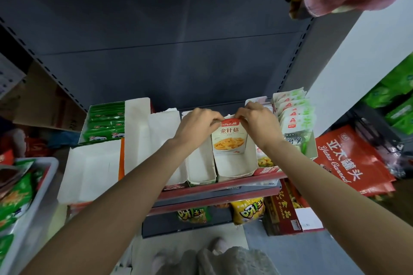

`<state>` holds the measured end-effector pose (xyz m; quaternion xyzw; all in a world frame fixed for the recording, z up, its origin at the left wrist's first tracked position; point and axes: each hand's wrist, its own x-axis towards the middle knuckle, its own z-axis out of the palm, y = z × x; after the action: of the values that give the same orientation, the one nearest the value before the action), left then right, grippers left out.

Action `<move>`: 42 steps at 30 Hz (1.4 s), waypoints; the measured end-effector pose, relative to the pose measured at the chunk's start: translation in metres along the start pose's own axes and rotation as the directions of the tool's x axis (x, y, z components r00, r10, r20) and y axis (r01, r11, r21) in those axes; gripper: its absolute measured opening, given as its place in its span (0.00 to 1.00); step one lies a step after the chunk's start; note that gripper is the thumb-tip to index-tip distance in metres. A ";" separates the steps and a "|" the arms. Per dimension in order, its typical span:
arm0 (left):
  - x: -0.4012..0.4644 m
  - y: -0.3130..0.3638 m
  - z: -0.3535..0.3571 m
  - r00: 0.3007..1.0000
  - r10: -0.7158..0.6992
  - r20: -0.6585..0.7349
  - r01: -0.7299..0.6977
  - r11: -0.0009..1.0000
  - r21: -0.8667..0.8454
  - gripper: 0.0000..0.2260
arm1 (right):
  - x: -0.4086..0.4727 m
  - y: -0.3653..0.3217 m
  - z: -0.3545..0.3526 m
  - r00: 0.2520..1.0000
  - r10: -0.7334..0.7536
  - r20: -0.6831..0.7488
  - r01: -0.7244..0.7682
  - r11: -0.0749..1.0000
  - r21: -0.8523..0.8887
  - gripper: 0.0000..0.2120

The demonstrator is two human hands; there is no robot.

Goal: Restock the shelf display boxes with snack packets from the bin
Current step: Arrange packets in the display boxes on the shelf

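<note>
Head view: left hand (196, 124) and right hand (257, 121), each grip pinching glossy rectangular packet (229, 139), seemingly inside white cardboard box (234, 168).

This is a small grocery shop. A dark metal retail shelf (214, 187) with slotted uprights and a red price rail fills the middle, carrying white cardboard display boxes (138, 136) of packaged snacks. At 3 o'clock lie red gift bags (348, 161) printed "Yatai Canned"; at 8 o'clock a bin (42, 185) holds green snack packets (17, 194). Yellow packets (248, 209) sit on the lower shelf at 6 o'clock.
</note>
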<state>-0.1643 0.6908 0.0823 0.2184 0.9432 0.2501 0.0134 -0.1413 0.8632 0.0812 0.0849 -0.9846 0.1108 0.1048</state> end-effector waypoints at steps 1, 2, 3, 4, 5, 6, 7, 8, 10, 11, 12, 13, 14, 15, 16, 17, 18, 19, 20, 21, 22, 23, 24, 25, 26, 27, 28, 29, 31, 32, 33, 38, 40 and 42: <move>0.001 0.000 0.001 1.000 -0.014 -0.001 0.014 1.000 0.009 0.11 | 0.000 -0.001 0.000 1.000 -0.013 -0.004 0.013 1.000 -0.014 0.09; 0.002 0.001 0.002 1.000 -0.026 -0.004 0.026 0.999 0.018 0.11 | 0.000 -0.001 0.001 1.000 -0.023 -0.010 0.023 1.000 -0.019 0.09; 0.002 0.002 0.002 0.999 -0.033 -0.006 0.033 0.999 0.031 0.11 | -0.001 -0.002 0.002 1.000 -0.024 -0.016 0.023 1.000 -0.012 0.09; 0.003 0.003 0.003 0.999 -0.037 -0.010 0.037 0.998 0.042 0.11 | -0.002 -0.004 0.002 1.000 -0.013 -0.021 0.013 1.000 0.004 0.09; 0.004 0.004 0.003 0.999 -0.041 -0.012 0.042 0.998 0.040 0.11 | -0.004 -0.006 0.001 1.000 0.005 -0.023 -0.005 1.000 0.024 0.09; 0.003 0.005 0.002 0.999 -0.048 -0.017 0.048 0.999 0.020 0.12 | -0.004 -0.008 0.001 0.999 0.021 -0.029 -0.020 0.999 0.046 0.09; 0.002 0.006 0.000 0.998 -0.056 -0.022 0.055 0.998 -0.011 0.12 | -0.005 -0.010 0.001 0.999 0.032 -0.037 -0.029 0.997 0.068 0.09; 0.000 0.006 -0.002 0.998 -0.060 -0.033 0.058 0.997 -0.045 0.12 | -0.004 -0.013 0.001 0.998 0.036 -0.044 -0.032 0.995 0.095 0.09; -0.007 0.001 -0.011 0.994 -0.085 -0.062 0.078 0.991 -0.107 0.12 | 0.001 -0.023 0.000 0.998 0.047 -0.031 -0.041 0.981 0.189 0.09; -0.013 -0.003 -0.017 0.991 -0.106 -0.076 0.095 0.985 -0.141 0.11 | 0.005 -0.031 0.000 0.999 0.052 -0.006 -0.049 0.967 0.249 0.09; -0.020 -0.009 -0.023 0.987 -0.130 -0.095 0.112 0.978 -0.178 0.11 | 0.010 -0.040 0.000 0.999 0.049 0.024 -0.054 0.952 0.301 0.09; -0.028 -0.017 -0.031 0.980 -0.160 -0.117 0.132 0.968 -0.213 0.10 | 0.014 -0.052 0.001 0.997 0.036 0.063 -0.055 0.940 0.336 0.09; -0.037 -0.025 -0.039 0.970 -0.196 -0.143 0.157 0.957 -0.246 0.10 | 0.018 -0.065 0.002 0.995 0.009 0.102 -0.045 0.934 0.355 0.10; -0.046 -0.035 -0.049 0.957 -0.238 -0.167 0.188 0.944 -0.272 0.10 | 0.023 -0.081 0.004 0.991 -0.027 0.134 -0.024 0.930 0.366 0.10; -0.054 -0.044 -0.057 0.942 -0.278 -0.186 0.217 0.932 -0.292 0.09 | 0.026 -0.095 0.006 0.985 -0.060 0.159 -0.004 0.927 0.375 0.11; -0.064 -0.056 -0.067 0.927 -0.318 -0.200 0.250 0.920 -0.303 0.09 | 0.030 -0.112 0.008 0.979 -0.094 0.179 0.019 0.924 0.382 0.11; -0.075 -0.069 -0.077 0.909 -0.353 -0.220 0.280 0.911 -0.304 0.09 | 0.034 -0.132 0.010 0.972 -0.131 0.193 0.047 0.920 0.388 0.11; -0.088 -0.084 -0.088 0.890 -0.386 -0.242 0.308 0.902 -0.304 0.09 | 0.037 -0.154 0.013 0.964 -0.167 0.206 0.075 0.917 0.393 0.11; -0.102 -0.100 -0.098 0.869 -0.415 -0.268 0.331 0.892 -0.308 0.08 | 0.040 -0.178 0.016 0.956 -0.201 0.215 0.102 0.911 0.399 0.11; -0.118 -0.117 -0.109 0.847 -0.443 -0.295 0.354 0.882 -0.310 0.08 | 0.043 -0.202 0.019 0.947 -0.231 0.224 0.124 0.904 0.408 0.12; -0.135 -0.135 -0.119 0.823 -0.470 -0.320 0.380 0.873 -0.305 0.07 | 0.045 -0.228 0.023 0.939 -0.258 0.228 0.144 0.896 0.420 0.12; -0.152 -0.153 -0.128 0.799 -0.499 -0.337 0.411 0.861 -0.300 0.06 | 0.045 -0.253 0.028 0.931 -0.281 0.235 0.162 0.891 0.424 0.12; -0.170 -0.172 -0.138 0.777 -0.524 -0.349 0.434 0.847 -0.307 0.05 | 0.045 -0.279 0.034 0.922 -0.304 0.241 0.181 0.887 0.424 0.12; -0.189 -0.191 -0.148 0.753 -0.554 -0.355 0.457 0.829 -0.323 0.05 | 0.044 -0.306 0.040 0.912 -0.326 0.248 0.198 0.881 0.430 0.12; -0.209 -0.210 -0.159 0.732 -0.579 -0.358 0.477 0.812 -0.337 0.05 | 0.041 -0.332 0.046 0.903 -0.347 0.254 0.210 0.871 0.444 0.12; -0.228 -0.229 -0.170 0.717 -0.604 -0.347 0.505 0.794 -0.339 0.06 | 0.038 -0.358 0.052 0.895 -0.362 0.261 0.215 0.863 0.458 0.12; -0.247 -0.246 -0.180 0.714 -0.617 -0.331 0.525 0.784 -0.331 0.07 | 0.035 -0.383 0.058 0.888 -0.372 0.271 0.216 0.857 0.468 0.12; -0.266 -0.264 -0.191 0.717 -0.625 -0.310 0.545 0.779 -0.310 0.07 | 0.031 -0.407 0.065 0.881 -0.377 0.287 0.212 0.855 0.474 0.12; -0.302 -0.293 -0.209 0.715 -0.639 -0.283 0.577 0.768 -0.278 0.08 | 0.025 -0.449 0.079 0.871 -0.377 0.314 0.196 0.854 0.482 0.12; -0.319 -0.306 -0.215 0.721 -0.631 -0.284 0.577 0.775 -0.258 0.10 | 0.023 -0.468 0.085 0.871 -0.365 0.329 0.175 0.856 0.487 0.12; -0.333 -0.319 -0.221 0.728 -0.626 -0.279 0.580 0.780 -0.235 0.14 | 0.020 -0.484 0.093 0.872 -0.347 0.346 0.146 0.858 0.493 0.11; -0.387 -0.375 -0.233 0.716 -0.689 -0.109 0.669 0.723 -0.173 0.18 | 0.013 -0.549 0.126 0.834 -0.305 0.460 0.031 0.858 0.513 0.15; -0.400 -0.399 -0.230 0.725 -0.689 -0.026 0.677 0.718 -0.159 0.23 | 0.015 -0.567 0.142 0.808 -0.304 0.504 0.019 0.869 0.495 0.17; -0.408 -0.417 -0.222 0.717 -0.695 0.050 0.694 0.706 -0.144 0.32 | 0.018 -0.580 0.156 0.788 -0.292 0.543 0.007 0.885 0.466 0.20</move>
<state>0.0055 0.0915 0.0432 -0.1550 0.9341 0.2988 0.1192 -0.0776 0.2664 0.0525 0.2169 -0.9051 0.2885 -0.2247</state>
